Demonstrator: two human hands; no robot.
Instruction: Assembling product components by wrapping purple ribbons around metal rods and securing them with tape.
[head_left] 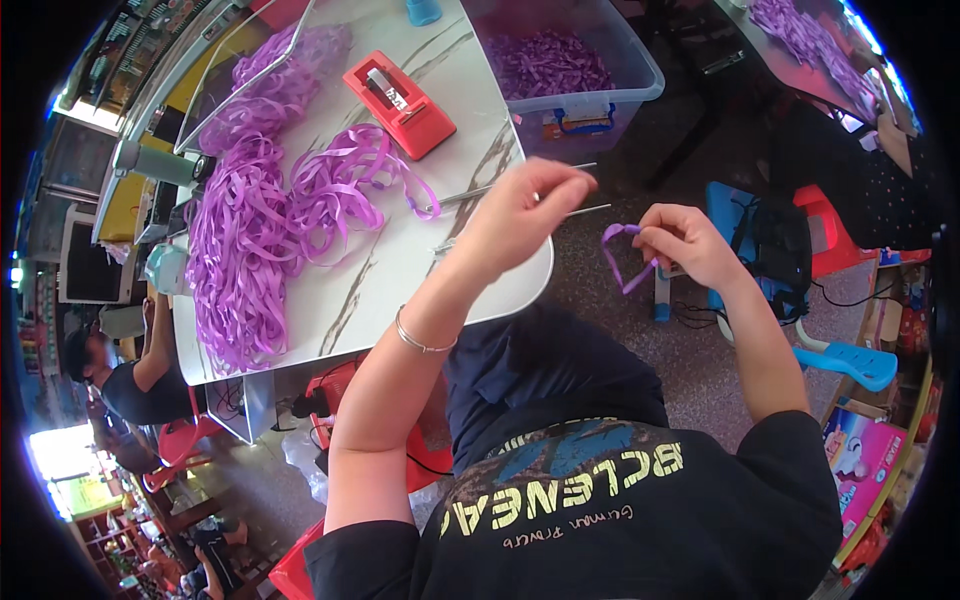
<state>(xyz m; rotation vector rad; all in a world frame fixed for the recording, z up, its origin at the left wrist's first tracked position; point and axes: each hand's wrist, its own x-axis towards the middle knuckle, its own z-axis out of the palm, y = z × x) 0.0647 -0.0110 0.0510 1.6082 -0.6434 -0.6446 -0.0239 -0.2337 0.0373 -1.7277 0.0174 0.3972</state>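
- Centrally, purple ribbon loop (614, 272), one, small; right of centre in the frame, off the desk's edge, hanging above the floor.
- Right hand (695, 243), bare; fingers pinched together on the purple ribbon loop, at its right side.
- Left hand (528, 212), bare, at the centre of the frame; fingers curled inward, thumb close to them; whether they grip anything, cannot tell.
- Metal rods (590, 211), two, thin; projecting past the desk's edge, partly behind the left hand; contact with it unclear.
- Bracelet (430, 347), silver-coloured, on the left forearm.
- Desk (395, 285), white with dark veining, rounded corner near the left hand.
- Ribbon tangle (335, 190), purple, loose, on the desk left of the rods.
- Ribbon heap (235, 255), purple, large; left part of the desk, beside the tangle.
- Tape dispenser (418, 128), red, on the desk, upper centre-left.
- Cup (423, 10), blue, at the top edge of the frame.
- Clear bin (645, 85), upper centre, containing purple pieces (550, 65).
- Stool (825, 235), red, right side of the frame.
- Seated person (140, 385), dark clothing, lower left.
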